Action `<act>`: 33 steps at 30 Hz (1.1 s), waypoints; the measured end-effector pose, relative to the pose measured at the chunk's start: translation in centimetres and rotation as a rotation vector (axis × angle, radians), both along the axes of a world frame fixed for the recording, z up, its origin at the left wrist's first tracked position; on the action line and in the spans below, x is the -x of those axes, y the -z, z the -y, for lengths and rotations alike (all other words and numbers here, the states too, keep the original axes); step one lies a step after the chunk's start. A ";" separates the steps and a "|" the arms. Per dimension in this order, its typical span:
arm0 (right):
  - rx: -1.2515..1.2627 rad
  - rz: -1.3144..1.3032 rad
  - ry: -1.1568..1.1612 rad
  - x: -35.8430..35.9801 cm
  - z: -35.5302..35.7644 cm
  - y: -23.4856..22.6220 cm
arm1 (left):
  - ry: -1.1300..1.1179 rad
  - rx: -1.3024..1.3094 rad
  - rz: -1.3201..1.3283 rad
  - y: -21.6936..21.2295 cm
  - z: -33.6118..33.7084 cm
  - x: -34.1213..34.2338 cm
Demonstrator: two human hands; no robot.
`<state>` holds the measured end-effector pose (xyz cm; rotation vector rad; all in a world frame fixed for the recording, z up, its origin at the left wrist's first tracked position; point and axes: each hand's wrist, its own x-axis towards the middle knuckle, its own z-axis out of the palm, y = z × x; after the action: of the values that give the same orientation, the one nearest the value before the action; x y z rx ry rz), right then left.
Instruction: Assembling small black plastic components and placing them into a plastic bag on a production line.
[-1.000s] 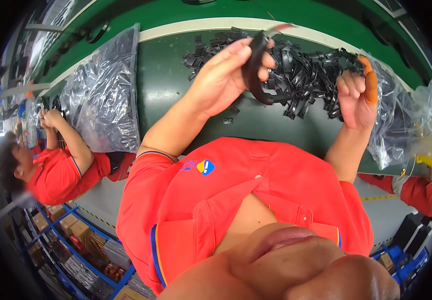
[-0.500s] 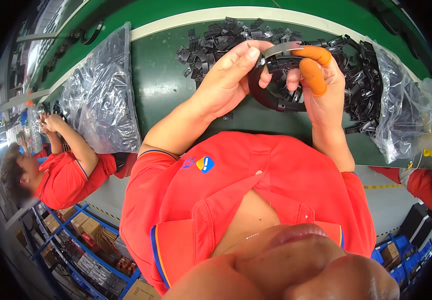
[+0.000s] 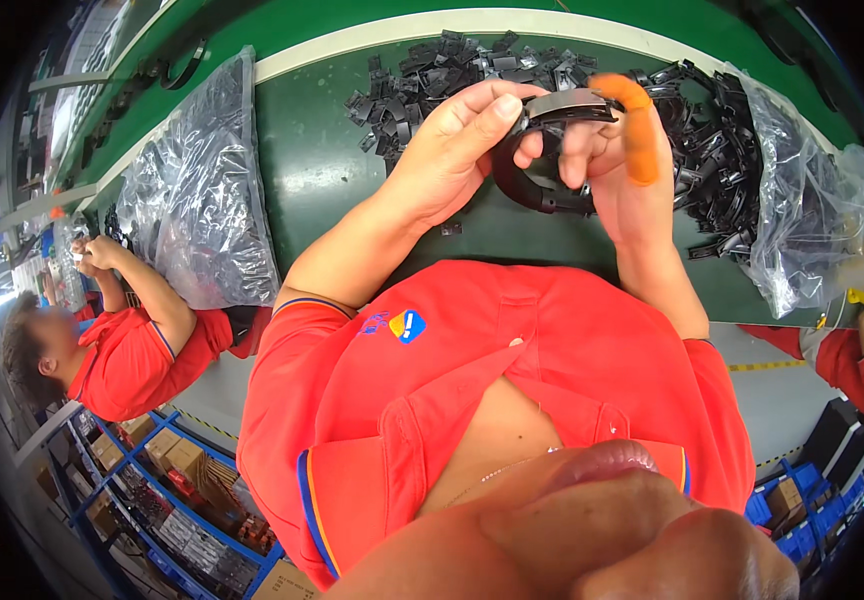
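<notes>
Both of my hands meet above the green table on one curved black plastic band. My left hand pinches its left end between thumb and fingers. My right hand, with an orange cot on the forefinger, grips the right end, where a small grey piece sits on top of the band. A heap of small black plastic parts lies on the table just beyond my hands.
A clear plastic bag with black parts lies at the right, another bag at the left. A co-worker in a red shirt works at the left; another red sleeve shows at the right. Blue shelves with boxes stand below.
My right hand came over from the bag at the right and joined my left hand on the black band; both hands now hold it closer together and slightly lower.
</notes>
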<state>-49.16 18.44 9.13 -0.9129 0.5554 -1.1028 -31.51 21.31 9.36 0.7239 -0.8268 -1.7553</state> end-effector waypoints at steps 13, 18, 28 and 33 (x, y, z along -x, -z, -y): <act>0.131 -0.141 0.086 -0.1 1.5 -0.2 | -0.025 -0.104 -0.102 0.2 -0.1 0.2; 0.337 -0.273 0.312 0.6 0.7 0.7 | -0.089 -0.110 -0.047 -0.5 -0.3 0.1; 0.246 -0.455 0.267 0.6 1.4 -0.6 | -0.122 -0.021 0.029 -0.5 -0.2 0.1; 0.086 -0.075 0.094 0.3 0.2 0.4 | -0.178 0.095 0.053 0.0 -0.4 0.8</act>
<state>-49.43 18.21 8.68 -1.0151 0.6217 -1.1878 -32.27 21.66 9.32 0.7592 -0.8490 -1.5336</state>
